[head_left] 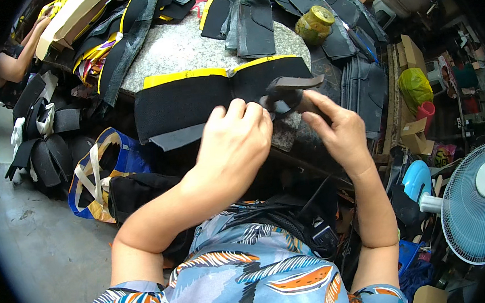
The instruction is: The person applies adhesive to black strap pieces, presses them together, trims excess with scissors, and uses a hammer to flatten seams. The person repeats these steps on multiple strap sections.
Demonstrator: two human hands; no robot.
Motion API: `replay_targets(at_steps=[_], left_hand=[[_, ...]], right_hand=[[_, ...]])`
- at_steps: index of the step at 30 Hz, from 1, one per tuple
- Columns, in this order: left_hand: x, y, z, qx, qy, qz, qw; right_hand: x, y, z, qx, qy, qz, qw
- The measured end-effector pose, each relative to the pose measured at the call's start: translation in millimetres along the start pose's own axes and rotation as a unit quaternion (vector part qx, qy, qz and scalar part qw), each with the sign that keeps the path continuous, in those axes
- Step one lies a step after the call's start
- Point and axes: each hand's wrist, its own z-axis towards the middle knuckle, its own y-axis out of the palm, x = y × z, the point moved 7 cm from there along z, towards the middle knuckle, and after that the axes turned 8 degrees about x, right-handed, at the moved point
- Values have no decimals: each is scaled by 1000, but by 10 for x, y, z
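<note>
A wide black fabric panel (184,106) with a yellow strip along its far edge lies across the near side of the speckled stone slab. My left hand (234,136) is closed on the panel's near edge, fingers bent and fingertips hidden. Just left of it a dark grey flap (178,138) hangs from that edge. My right hand (337,130) curls its thumb and fingers at a blurred dark tool (285,97) with a curved grey-brown end, perhaps a hammer. This tool is over the panel's right part, close to my left fingertips.
Black pieces with yellow edging (251,21) overlap the slab's far side (179,50). A yellowish jar (315,24) stands at the far right, above stacked black pieces (362,92). A blue fan (473,203) is right; a blue bag (116,140) left. Another person's arm (18,64) shows far left.
</note>
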Motion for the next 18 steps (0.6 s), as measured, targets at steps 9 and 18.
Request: replay_targets(at_steps=[9, 18], left_hand=[[-141, 373, -107, 46, 12, 19, 999], [-241, 186, -126, -39, 60, 19, 997]], right_hand=[[73, -561, 34, 150, 12, 89, 985], [89, -337, 32, 38, -49, -158, 985]])
